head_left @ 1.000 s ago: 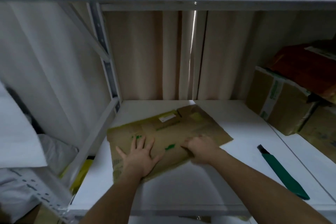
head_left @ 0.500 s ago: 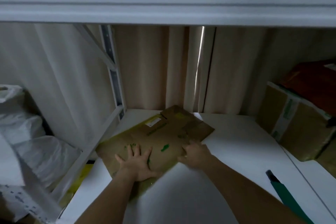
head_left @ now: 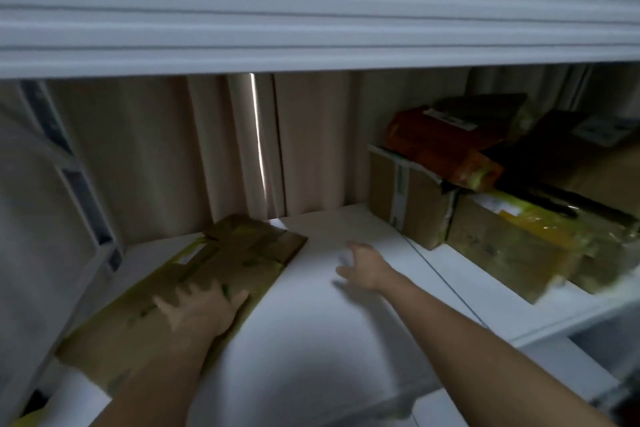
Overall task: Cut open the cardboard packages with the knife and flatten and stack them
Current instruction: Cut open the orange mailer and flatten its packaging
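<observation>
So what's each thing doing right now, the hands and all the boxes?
Flattened cardboard: lying flat on the white shelf.
Left hand: fingers spread, pressing on the cardboard.
Right hand: off the cardboard, reaching over the shelf, holding nothing; blurred.
Brown taped box: closed, uncut.
Orange package: resting on top of the boxes.

Flattened cardboard point(head_left: 221, 263) lies on the white shelf point(head_left: 311, 340), far left. Left hand point(head_left: 201, 308) rests flat on it, fingers spread. Right hand point(head_left: 360, 267), blurred, hangs apart above bare shelf. Sealed boxes point(head_left: 415, 204) stacked far right.
</observation>
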